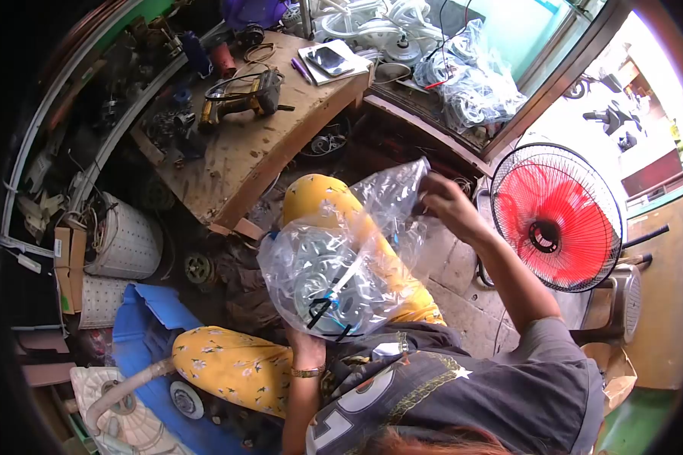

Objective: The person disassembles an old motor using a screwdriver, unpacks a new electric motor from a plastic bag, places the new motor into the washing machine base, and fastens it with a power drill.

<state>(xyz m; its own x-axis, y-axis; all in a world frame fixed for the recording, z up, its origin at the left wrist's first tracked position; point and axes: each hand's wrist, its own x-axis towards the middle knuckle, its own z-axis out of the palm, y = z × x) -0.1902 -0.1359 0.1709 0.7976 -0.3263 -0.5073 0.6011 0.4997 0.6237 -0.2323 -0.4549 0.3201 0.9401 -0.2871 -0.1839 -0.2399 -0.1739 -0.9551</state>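
The clear plastic bag [330, 258] is in the middle of the frame, over my lap, bulging with pale, rounded parts that I cannot make out well through the shiny film; dark and blue marks show on its lower side. My left hand [305, 341] is at the bag's lower edge, its grip mostly hidden beneath the film, so I cannot tell how wide it is. My right hand [446, 201] is raised beside the bag's loose upper end, fingers bent; the blur keeps me from telling whether its grip is closed on the film.

Under and around the bag are my yellow flowered trousers [231, 364]. To the right stands a fan [554, 227] with red blades behind a dark wire guard, and a stool [630, 303] is just beside it.

At the upper left, the wooden counter [281, 140] carries a yellow and black power tool [262, 95], a purple pen [301, 70] and a phone [328, 61] lying on a notebook [349, 74]. More bagged parts [474, 91] are heaped at the upper right. At the lower left, a pale disc [187, 400] lies on a blue sheet [140, 330].
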